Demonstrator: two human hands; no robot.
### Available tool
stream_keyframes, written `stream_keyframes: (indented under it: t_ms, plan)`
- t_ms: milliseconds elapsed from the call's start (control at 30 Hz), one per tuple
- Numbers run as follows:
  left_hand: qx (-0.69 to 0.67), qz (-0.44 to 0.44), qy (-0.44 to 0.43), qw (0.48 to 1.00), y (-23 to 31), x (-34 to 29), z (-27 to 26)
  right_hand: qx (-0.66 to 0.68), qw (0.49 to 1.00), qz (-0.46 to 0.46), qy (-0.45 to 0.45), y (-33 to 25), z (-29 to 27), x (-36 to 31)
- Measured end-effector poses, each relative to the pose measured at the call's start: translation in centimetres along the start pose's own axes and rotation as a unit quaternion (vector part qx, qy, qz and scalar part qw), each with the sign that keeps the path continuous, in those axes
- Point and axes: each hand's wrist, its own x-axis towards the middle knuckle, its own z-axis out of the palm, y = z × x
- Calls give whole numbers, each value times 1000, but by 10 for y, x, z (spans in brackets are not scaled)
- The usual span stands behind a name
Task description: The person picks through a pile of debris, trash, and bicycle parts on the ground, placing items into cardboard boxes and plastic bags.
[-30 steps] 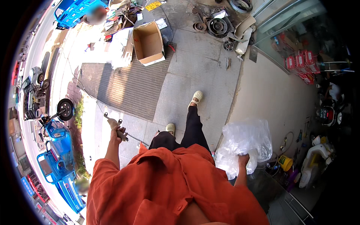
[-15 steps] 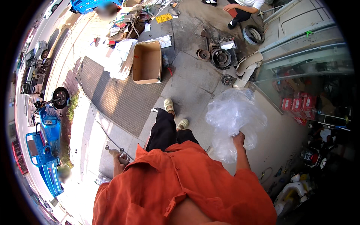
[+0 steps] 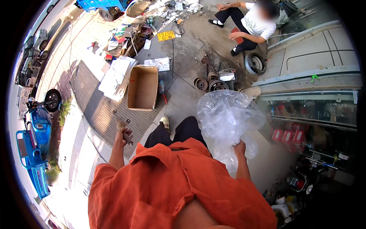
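The bare left hand point(image 3: 122, 136) hid some of the elongated, grey-brown part point(image 3: 119, 123); crumpled, clear plastic film point(image 3: 227, 118) partly covered the round, dark metal wheel point(image 3: 218, 86). The upper edge cut off the blue cargo vehicle point(image 3: 101, 4). The seated, white-shirted person point(image 3: 261, 24) had a blurred head.

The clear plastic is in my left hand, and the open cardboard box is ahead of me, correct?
Wrong hand: the head view shows the clear plastic in your right hand. The open cardboard box is indeed ahead of you.
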Motion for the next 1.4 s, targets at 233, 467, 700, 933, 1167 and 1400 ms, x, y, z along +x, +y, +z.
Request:
stream_keyframes:
  t_ms: [233,467,700,933,1167,1400]
  plan:
    - [30,50,-39,998,79,10,136,30,999,-23,0,-48,-20,130]
    - [-29,-11,65,997,74,28,172,74,988,-131,19,-123,-58,277]
    - [29,-13,101,994,73,30,233,55,983,-172,-34,-217,-80,408]
    - [2,-35,79,996,122,111,316,79,968,-234,-35,-340,-100,539]
    - [-5,-20,34,999,242,188,429,78,957,-275,-58,-479,-141,645]
    - [-6,10,17,1000,361,227,503,94,942,-318,-47,-584,-155,718]
